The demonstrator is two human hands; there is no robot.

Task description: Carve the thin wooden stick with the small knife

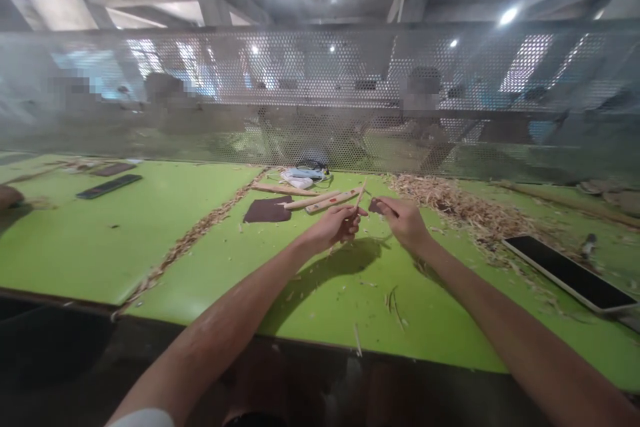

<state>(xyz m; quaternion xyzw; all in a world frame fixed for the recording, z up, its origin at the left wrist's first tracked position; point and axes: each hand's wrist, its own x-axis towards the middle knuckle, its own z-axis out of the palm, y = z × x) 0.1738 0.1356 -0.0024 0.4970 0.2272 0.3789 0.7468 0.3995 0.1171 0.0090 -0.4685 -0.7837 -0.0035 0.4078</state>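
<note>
My left hand (336, 225) pinches a thin pale wooden stick (361, 192), which points up and away over the green table. Just to its right, my right hand (409, 221) is closed on a small folded piece of dark brown sandpaper (375, 205). A small gap separates the two hands. Beyond the left hand lie a flat brown sandpaper sheet (267, 209), a wooden stick (313, 201) whose end rests on the sheet, and a pale wooden strip with red marks (334, 200). Another wooden stick (285, 189) lies farther back.
Wood shavings (465, 207) are heaped at the right and along the table seam (195, 237). A large phone (570, 272) lies at right, another phone (109, 186) at left. A face mask (303, 175) sits before the perforated screen (320, 93). Another person's hand (10, 197) shows far left.
</note>
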